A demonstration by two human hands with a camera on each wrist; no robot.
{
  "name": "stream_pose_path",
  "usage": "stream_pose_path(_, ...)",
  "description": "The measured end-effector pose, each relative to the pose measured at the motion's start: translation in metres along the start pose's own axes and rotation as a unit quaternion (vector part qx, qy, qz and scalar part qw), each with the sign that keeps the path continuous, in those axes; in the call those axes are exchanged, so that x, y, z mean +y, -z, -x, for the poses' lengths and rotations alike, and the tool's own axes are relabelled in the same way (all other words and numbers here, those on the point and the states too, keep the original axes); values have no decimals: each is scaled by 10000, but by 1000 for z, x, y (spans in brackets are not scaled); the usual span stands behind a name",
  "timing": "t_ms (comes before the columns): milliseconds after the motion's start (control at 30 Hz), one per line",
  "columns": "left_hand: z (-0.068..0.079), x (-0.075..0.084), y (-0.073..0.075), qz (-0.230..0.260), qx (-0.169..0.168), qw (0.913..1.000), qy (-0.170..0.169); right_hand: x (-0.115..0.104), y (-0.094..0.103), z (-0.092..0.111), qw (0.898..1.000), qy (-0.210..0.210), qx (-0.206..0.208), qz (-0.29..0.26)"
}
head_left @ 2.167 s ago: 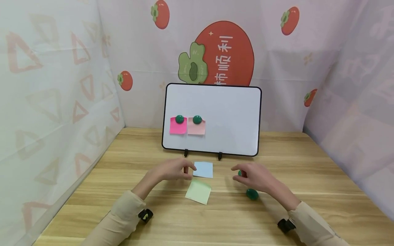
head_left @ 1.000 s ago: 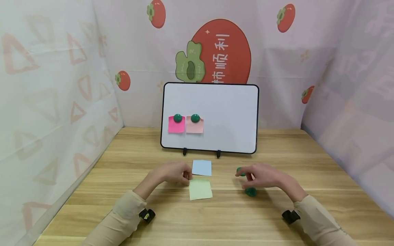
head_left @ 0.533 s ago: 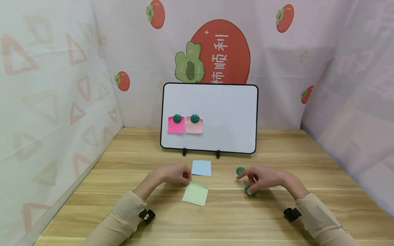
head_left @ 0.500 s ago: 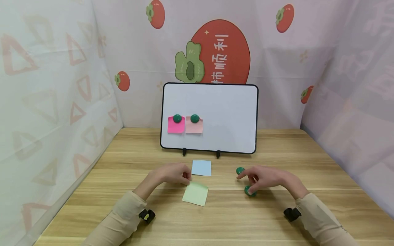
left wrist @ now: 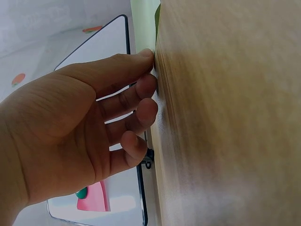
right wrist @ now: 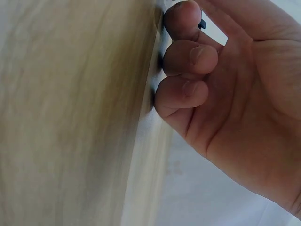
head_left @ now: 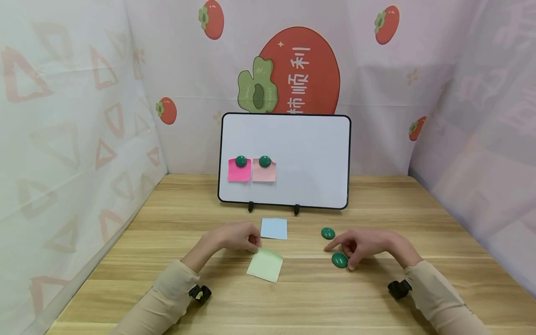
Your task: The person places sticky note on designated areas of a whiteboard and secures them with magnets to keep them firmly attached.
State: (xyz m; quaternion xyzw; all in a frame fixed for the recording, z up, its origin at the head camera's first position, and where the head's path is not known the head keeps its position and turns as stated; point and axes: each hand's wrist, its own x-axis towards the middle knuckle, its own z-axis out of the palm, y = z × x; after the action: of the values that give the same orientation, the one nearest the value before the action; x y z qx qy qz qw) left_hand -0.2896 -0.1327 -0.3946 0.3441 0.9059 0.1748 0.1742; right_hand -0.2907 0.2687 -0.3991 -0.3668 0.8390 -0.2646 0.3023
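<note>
By its far left corner, the pale green sticky note (head_left: 265,265) is pinched between the left hand's (head_left: 238,236) thumb and finger. The note lies askew, close over the table; in the left wrist view the thumb tip overlaps the paper (left wrist: 145,23). A light blue sticky note (head_left: 274,229) lies just beyond. The right hand (head_left: 366,244) has its index finger stretched out and its thumb spread, either side of a green oval magnet (head_left: 339,260). A second green magnet (head_left: 328,233) sits beyond the index finger. Its other fingers are curled under, knuckles near the tabletop in the right wrist view.
A whiteboard (head_left: 310,158) stands on black feet at the back of the wooden table (head_left: 268,307). On its left side, round green magnets (head_left: 265,161) hold a bright pink note (head_left: 239,172) and a pale pink note (head_left: 264,173). Printed cloth walls enclose the table.
The left hand moved from beside the blue note to the green note's corner, and the green note swung askew. The right hand shifted right and nearer, uncovering both loose magnets, its thumb now spread.
</note>
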Motion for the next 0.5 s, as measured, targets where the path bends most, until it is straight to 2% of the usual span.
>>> stream_pose_path(233, -1, -1, -1, 59, 12, 10000, 64, 5, 1, 0, 9995, 198, 49, -246)
stream_pose_path(500, 0, -2, -2, 184, 10, 9998, 34, 1, -2, -2, 9997, 67, 218, -21)
